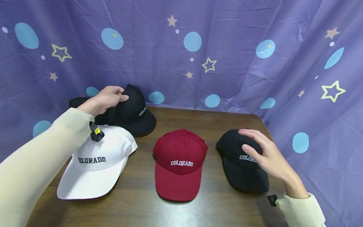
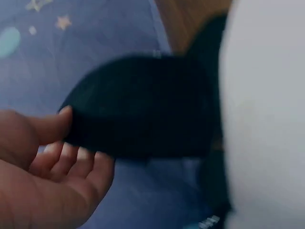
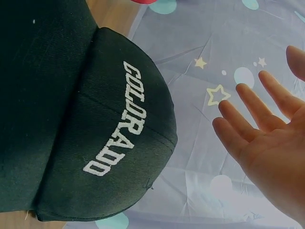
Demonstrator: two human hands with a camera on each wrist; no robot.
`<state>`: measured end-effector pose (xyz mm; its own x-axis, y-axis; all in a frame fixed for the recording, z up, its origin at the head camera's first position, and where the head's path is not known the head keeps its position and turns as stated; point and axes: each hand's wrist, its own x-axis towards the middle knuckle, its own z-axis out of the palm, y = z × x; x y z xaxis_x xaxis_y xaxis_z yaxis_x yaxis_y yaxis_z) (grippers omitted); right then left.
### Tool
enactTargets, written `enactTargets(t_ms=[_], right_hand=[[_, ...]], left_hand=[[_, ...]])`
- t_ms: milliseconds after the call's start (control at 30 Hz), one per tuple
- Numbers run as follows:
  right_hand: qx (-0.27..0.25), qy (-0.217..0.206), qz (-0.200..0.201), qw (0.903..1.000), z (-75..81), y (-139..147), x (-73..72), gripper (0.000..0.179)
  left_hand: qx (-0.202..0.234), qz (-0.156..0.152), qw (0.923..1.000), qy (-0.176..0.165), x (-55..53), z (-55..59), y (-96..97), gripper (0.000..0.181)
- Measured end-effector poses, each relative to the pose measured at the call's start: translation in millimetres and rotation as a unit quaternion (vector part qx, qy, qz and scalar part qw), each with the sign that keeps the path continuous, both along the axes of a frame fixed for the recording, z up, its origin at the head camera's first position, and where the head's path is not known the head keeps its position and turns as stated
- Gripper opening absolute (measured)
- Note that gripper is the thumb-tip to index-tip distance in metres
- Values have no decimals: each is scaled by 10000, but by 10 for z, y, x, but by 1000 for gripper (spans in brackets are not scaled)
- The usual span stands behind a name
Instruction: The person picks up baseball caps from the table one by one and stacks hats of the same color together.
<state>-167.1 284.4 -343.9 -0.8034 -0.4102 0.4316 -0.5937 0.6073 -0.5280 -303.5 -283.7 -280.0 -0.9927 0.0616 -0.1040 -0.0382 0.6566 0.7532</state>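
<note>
At the back left my left hand (image 1: 109, 98) pinches the crown of a black baseball cap (image 1: 131, 108) between thumb and fingers. The left wrist view has the thumb and fingertips at the edge of this dark cap (image 2: 143, 107), slightly blurred. Another black cap part (image 1: 77, 102) shows behind my wrist, mostly hidden. My right hand (image 1: 267, 157) hovers with spread, relaxed fingers by a second black cap (image 1: 241, 176) at the right, partly covering its COLORADO lettering. In the right wrist view, a gap separates the fingers (image 3: 243, 126) from that cap (image 3: 112, 129).
A white cap (image 1: 88, 181) lies at the left under my left forearm. In the middle sits a red cap (image 1: 181, 186), brim toward me. All rest on a brown wooden table (image 1: 139, 189). A purple curtain (image 1: 227, 22) with stars and dots hangs behind and at the sides.
</note>
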Motion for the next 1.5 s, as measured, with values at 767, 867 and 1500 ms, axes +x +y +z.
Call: enactTargets(t_ms=[767,867,1500], right_hand=[[-481,237,223,9983,197,-111,87,61],[-579,360,348,9971,230,-165,114,62],[-1382,-212,2002,9697,159,-522,82,91]], left_hand=[[887,-1257,9707,1845,879,862,1153,24],[993,-1641,9655,1761,985,833,1265,22],[1141,-4301,8857,1323,1345,462,1755,16]])
